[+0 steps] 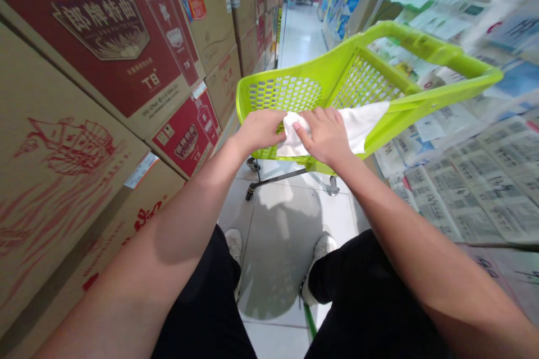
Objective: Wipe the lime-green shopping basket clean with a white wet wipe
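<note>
A lime-green plastic shopping cart (295, 87) stands sideways in front of me, its handle end to the right. Over its near side lies a white cloth (362, 120), draped along the rim. My right hand (324, 132) presses on the cloth with the fingers curled over the rim and the thumb toward my left hand. Just left of it, my left hand (264, 129) grips the near rim at the cloth's left end, fingers bent over the edge. Their fingertips are partly hidden behind the rim and cloth.
Stacked cardboard cartons (122, 39) form a wall on the left. Packs of paper goods (463, 179) are piled on the right. The tiled aisle floor (301, 33) runs on beyond the cart. Cart wheels (250, 192) and my shoes are below, with a thin green object (310, 321) by the right shoe.
</note>
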`<state>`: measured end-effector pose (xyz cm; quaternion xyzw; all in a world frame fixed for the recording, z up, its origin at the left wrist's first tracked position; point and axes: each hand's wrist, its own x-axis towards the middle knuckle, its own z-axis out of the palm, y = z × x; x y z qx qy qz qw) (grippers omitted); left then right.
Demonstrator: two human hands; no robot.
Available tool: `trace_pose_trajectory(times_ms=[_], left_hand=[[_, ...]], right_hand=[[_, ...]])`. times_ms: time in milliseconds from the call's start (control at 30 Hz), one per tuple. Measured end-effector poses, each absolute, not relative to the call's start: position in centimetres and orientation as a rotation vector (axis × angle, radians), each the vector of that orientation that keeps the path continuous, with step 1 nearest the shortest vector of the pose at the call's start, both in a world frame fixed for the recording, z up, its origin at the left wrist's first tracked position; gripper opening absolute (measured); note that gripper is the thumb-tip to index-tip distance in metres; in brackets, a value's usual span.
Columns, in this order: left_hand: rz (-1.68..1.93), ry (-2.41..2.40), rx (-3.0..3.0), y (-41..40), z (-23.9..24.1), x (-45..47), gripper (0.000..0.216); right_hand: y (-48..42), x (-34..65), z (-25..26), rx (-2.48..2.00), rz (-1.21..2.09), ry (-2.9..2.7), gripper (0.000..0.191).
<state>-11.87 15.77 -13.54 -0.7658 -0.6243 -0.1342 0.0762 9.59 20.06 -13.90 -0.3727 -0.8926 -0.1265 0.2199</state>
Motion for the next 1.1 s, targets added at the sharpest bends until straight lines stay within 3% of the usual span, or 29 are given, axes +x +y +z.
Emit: trace_pose_trajectory(times_ms=[233,433,600,933,1100], left_hand=[[-0.325,-1.929,-2.267,15.8,-13.3,-12.2,0.031],[-0.337,-1.803,-2.358,16.1,-13.5,-10.8,0.04],[-0.417,-1.78,-2.362,16.5,-13.8,-11.0,0.034],[-0.324,-1.742,-2.405,16.5,-13.5,-11.1,0.034],[-0.319,-1.807,-2.348,16.8,-13.6,-10.1,0.039]], right_hand=[[26.8,18.5,-12.0,-1.337,-0.551,-2.091,0.078],[22.9,12.9,-14.2,-1.109,-0.373,-2.302,0.076],[19.4,8.8,-14.0,-0.885,-0.166,-2.558,0.076],[25.8,17.4,-11.2,-1.484,-0.412,-2.246,0.083],[23.2,14.4,-12.9,-1.292,-0.401,-2.348,0.075]])
